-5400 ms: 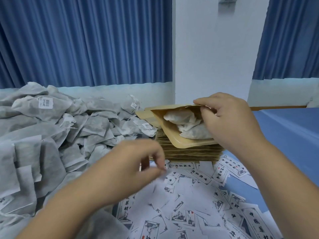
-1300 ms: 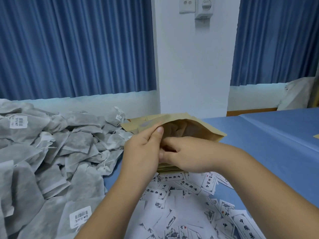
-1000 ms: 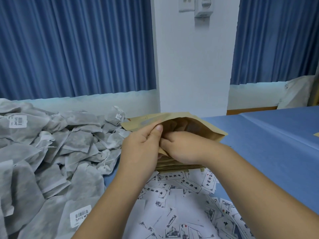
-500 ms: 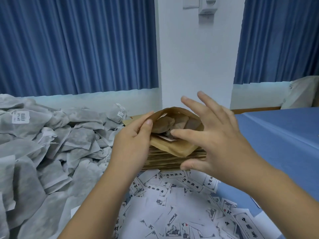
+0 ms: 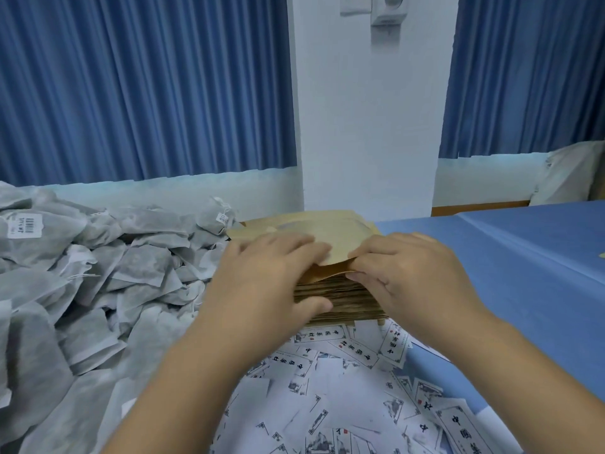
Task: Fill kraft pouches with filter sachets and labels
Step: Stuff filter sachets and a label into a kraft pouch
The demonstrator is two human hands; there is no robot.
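Pouch (image 5: 340,232) under left hand (image 5: 271,280), right hand (image 5: 412,276) pinching (edge)

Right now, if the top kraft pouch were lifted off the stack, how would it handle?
The top kraft pouch probably flexes rather than stays stiff: its near edge bends at the right hand. It bulges above the flat stack of pouches, so it is likely squashy and light. Its matte paper should grip well.
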